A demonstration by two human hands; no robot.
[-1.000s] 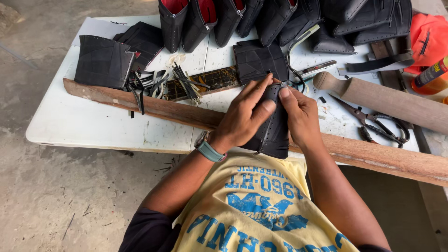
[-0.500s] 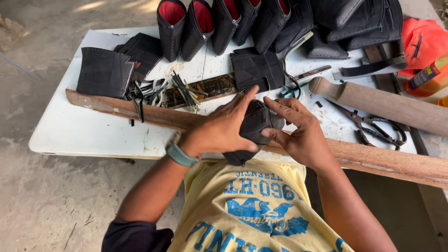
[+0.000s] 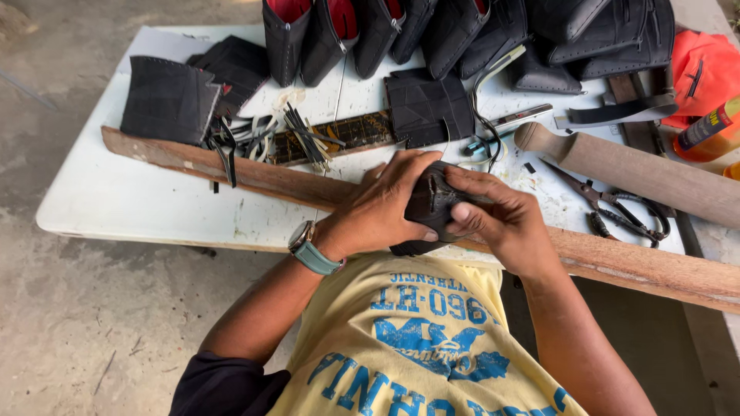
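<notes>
Both hands grip black leather piece over plank.

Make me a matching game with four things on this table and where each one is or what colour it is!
Things:
1. dark piece
2. pliers
3. wristwatch
4. orange cloth

Places or colours:
A. on the left arm, with a teal strap
B. at the far right corner of the white table
C. held between the left hand and the right hand
D. lying on the table between the two wooden pieces on the right

Pairs: 1-C, 2-D, 3-A, 4-B
</notes>
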